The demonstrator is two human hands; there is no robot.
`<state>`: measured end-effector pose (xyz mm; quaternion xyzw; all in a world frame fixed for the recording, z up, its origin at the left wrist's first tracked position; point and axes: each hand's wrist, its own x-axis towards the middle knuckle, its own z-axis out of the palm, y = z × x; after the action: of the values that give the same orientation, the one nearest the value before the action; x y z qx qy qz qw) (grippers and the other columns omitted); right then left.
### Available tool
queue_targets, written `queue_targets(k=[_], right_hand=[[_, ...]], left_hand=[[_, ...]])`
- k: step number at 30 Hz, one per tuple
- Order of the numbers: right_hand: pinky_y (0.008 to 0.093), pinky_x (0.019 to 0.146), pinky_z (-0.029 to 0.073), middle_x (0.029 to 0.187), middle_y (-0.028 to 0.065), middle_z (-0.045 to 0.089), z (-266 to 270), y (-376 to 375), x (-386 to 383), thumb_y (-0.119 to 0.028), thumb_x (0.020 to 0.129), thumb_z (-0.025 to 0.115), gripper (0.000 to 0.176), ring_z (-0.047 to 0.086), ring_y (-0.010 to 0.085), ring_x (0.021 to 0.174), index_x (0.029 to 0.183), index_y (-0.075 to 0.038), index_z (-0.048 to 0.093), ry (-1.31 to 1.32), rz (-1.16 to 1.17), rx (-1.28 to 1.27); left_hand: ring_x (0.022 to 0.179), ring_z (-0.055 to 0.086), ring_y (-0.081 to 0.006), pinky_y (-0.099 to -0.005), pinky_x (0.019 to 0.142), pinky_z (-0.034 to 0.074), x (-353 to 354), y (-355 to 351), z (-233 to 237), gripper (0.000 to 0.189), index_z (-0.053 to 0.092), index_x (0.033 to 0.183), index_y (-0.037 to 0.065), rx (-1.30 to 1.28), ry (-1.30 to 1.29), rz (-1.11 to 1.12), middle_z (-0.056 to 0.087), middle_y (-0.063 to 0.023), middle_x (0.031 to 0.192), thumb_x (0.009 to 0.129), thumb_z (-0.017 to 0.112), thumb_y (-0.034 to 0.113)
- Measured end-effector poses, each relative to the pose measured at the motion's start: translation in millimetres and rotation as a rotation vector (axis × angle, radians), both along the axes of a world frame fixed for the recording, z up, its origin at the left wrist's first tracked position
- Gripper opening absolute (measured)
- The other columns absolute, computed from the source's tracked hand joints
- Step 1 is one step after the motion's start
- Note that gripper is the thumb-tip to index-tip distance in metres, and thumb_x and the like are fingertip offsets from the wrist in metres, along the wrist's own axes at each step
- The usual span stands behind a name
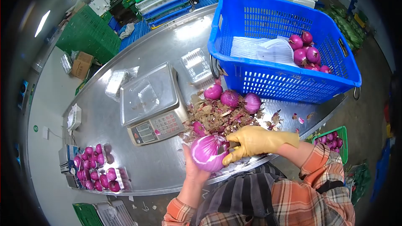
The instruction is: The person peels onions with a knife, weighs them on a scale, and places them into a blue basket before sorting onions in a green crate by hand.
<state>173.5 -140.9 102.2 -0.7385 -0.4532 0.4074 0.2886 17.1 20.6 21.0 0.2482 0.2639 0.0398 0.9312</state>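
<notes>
A large red onion (206, 155), with pale streaks across its skin, rests in my bare left hand (194, 174), whose fingers wrap under and around it. My right hand (256, 140), in a yellow rubber glove, closes at the onion's right side. Something small and dark shows between its thumb and forefinger, too hidden to name. Just beyond my hands lies a heap of dry onion skins and roots (222, 116). Red onions (230, 98) sit along the heap's far edge, and another onion (199, 128) lies close behind the held one.
A blue basket (284, 77) with several onions (312, 54) stands at the back right. Left of the skins is a weighing scale (157, 104), with clear trays (196, 65) behind it. Packed onions (96, 167) sit at the steel table's left end. A green crate (344, 144) stands below right.
</notes>
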Motion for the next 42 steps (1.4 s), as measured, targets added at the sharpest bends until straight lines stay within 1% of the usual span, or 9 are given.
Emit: queue_targets(k=[7,15,19,22,26,28,34,37,42], right_hand=[[0.0368,0.063,0.048,0.070,0.0104,0.065,1,-4,-5,-0.065,0.069,0.069,0.060,0.064,0.0273,0.069,0.083,-0.007,0.065,0.029,-0.022,0.024],[0.0398,0.061,0.049,0.070,0.0134,0.065,-16,-4,-16,-0.061,0.079,0.062,0.056,0.064,0.0319,0.066,0.073,-0.006,0.065,-0.161,-0.084,-0.011],[0.0451,0.059,0.050,0.070,0.0166,0.064,-8,-10,-25,-0.067,0.077,0.059,0.062,0.064,0.0344,0.065,0.073,-0.005,0.065,-0.317,0.152,0.241],[0.0473,0.061,0.050,0.070,0.0180,0.063,34,4,-32,-0.069,0.079,0.054,0.066,0.064,0.0384,0.068,0.080,-0.004,0.064,-0.289,0.524,-0.182],[0.0393,0.066,0.049,0.076,0.0149,0.065,7,-5,0,-0.071,0.070,0.063,0.068,0.065,0.0314,0.074,0.085,-0.005,0.063,-0.179,0.077,-0.117],[0.0423,0.070,0.050,0.077,0.0175,0.065,8,-5,6,-0.074,0.068,0.062,0.075,0.065,0.0353,0.078,0.092,-0.003,0.064,-0.107,-0.051,-0.071],[0.0398,0.065,0.048,0.070,0.0156,0.063,0,-3,13,-0.073,0.067,0.064,0.073,0.063,0.0315,0.071,0.087,-0.003,0.065,-0.071,-0.067,-0.108],[0.0375,0.064,0.048,0.068,0.0137,0.063,4,-5,12,-0.071,0.071,0.063,0.069,0.063,0.0283,0.068,0.085,-0.004,0.067,0.047,-0.056,-0.081],[0.0378,0.064,0.048,0.071,0.0136,0.065,-7,-4,9,-0.070,0.077,0.057,0.064,0.064,0.0294,0.068,0.083,-0.008,0.069,0.076,-0.035,-0.061]], left_hand=[[0.117,0.053,-0.0286,-0.0456,0.103,0.041,-7,0,11,0.075,0.045,0.131,0.005,0.091,-0.138,-0.043,0.055,-0.0138,0.127,0.080,0.064,0.056],[0.110,0.058,-0.0290,-0.0462,0.097,0.046,9,-9,20,0.059,0.051,0.125,0.006,0.122,0.037,0.081,0.059,-0.0126,0.120,0.086,0.056,0.050],[0.110,0.058,-0.0290,-0.0498,0.096,0.046,19,-13,13,0.061,0.049,0.128,0.009,0.164,0.128,0.182,0.055,-0.0119,0.125,0.088,0.050,0.055],[0.112,0.056,-0.0295,-0.0514,0.096,0.045,22,-2,17,0.063,0.048,0.129,0.011,0.132,0.055,0.078,0.054,-0.0117,0.127,0.088,0.046,0.059],[0.117,0.053,-0.0264,-0.0486,0.099,0.044,14,8,12,0.062,0.046,0.131,0.011,0.054,0.059,0.019,0.055,-0.0098,0.127,0.093,0.036,0.060],[0.120,0.051,-0.0284,-0.0495,0.103,0.040,12,5,15,0.071,0.043,0.134,0.008,0.100,0.044,-0.009,0.052,-0.0130,0.131,0.092,0.032,0.064],[0.125,0.047,-0.0339,-0.0552,0.101,0.040,4,5,9,0.084,0.037,0.138,0.005,0.085,-0.110,-0.094,0.048,-0.0167,0.136,0.084,0.049,0.068],[0.122,0.050,-0.0300,-0.0477,0.104,0.041,3,8,9,0.088,0.040,0.135,0.002,0.088,-0.130,-0.181,0.050,-0.0166,0.132,0.076,0.065,0.063],[0.114,0.056,-0.0315,-0.0492,0.094,0.050,11,6,20,0.078,0.041,0.133,0.002,0.088,-0.055,-0.192,0.053,-0.0168,0.128,0.080,0.064,0.055]])
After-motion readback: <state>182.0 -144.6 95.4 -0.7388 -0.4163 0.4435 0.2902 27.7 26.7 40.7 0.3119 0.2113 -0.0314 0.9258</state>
